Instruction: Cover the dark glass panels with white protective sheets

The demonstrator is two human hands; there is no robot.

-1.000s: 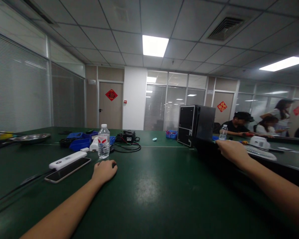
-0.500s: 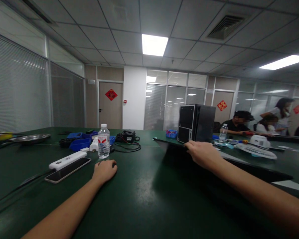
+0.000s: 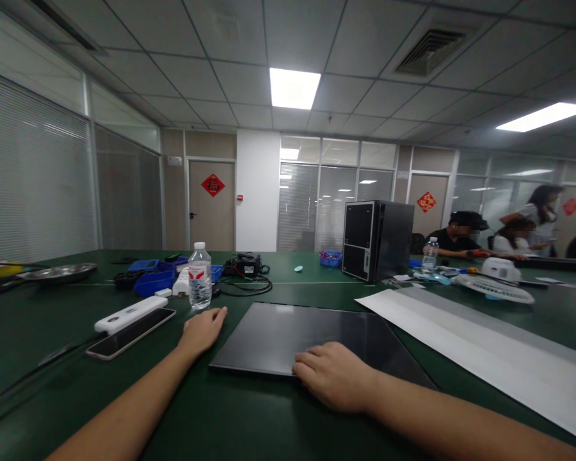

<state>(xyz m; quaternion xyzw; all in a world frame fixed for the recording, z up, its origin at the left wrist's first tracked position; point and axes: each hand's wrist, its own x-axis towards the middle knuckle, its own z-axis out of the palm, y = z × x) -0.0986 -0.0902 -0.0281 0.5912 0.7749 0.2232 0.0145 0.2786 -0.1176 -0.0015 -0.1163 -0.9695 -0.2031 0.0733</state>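
Lowered flat onto desk (image 3: 249, 419): black panel (image 3: 288, 330); right hand (image 3: 335, 378) curled at near edge, grip unclear; left hand (image 3: 203, 331) loosely extended, narrow gap to panel's left edge.

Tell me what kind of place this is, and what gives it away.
Probably an office or meeting room doubling as a workspace: a broad green table, a desktop computer tower standing on it, and glass partitions with blinds.
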